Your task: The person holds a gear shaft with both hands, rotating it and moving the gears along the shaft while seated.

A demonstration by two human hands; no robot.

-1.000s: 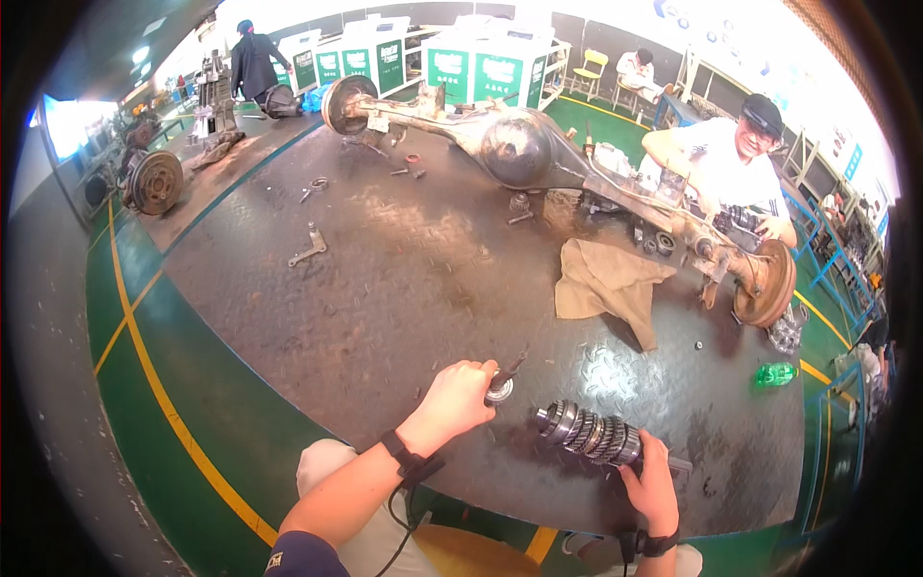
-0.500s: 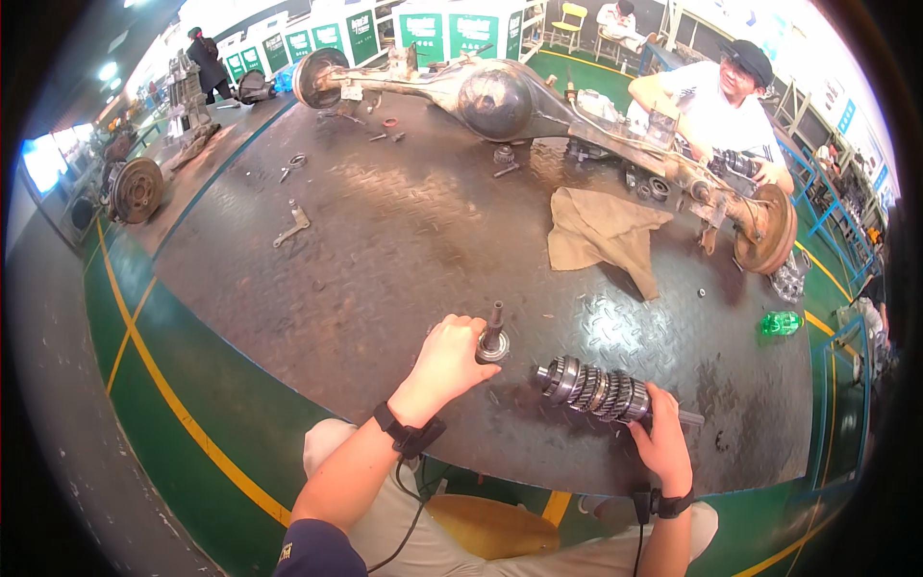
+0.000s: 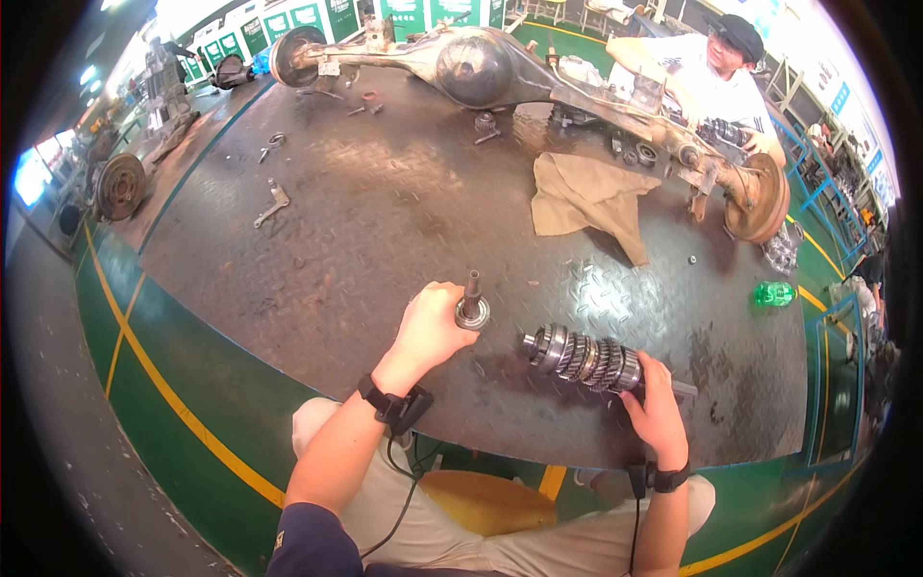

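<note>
My left hand (image 3: 435,322) is closed around a short steel input shaft (image 3: 472,300), which stands upright with a bearing-like ring at its lower end. My palm hides part of it. To the right lies a gear shaft (image 3: 584,360), a long metal shaft stacked with several toothed gears. It rests on its side on the steel tabletop (image 3: 404,240). My right hand (image 3: 660,409) grips its right end, thumb on the near side and fingers over the far side, with the bare shaft end sticking out beyond. A small gap separates the two parts.
A rusty axle housing (image 3: 471,72) with drums spans the table's far side. A brown cloth (image 3: 588,202), a metal bracket (image 3: 273,204) and a green bottle (image 3: 774,294) lie about. At far right a co-worker (image 3: 726,82) handles another gear shaft (image 3: 723,133).
The whole view has tilted, so the table and its things sit higher in the picture. Both hands keep their grips, with little movement relative to the table.
</note>
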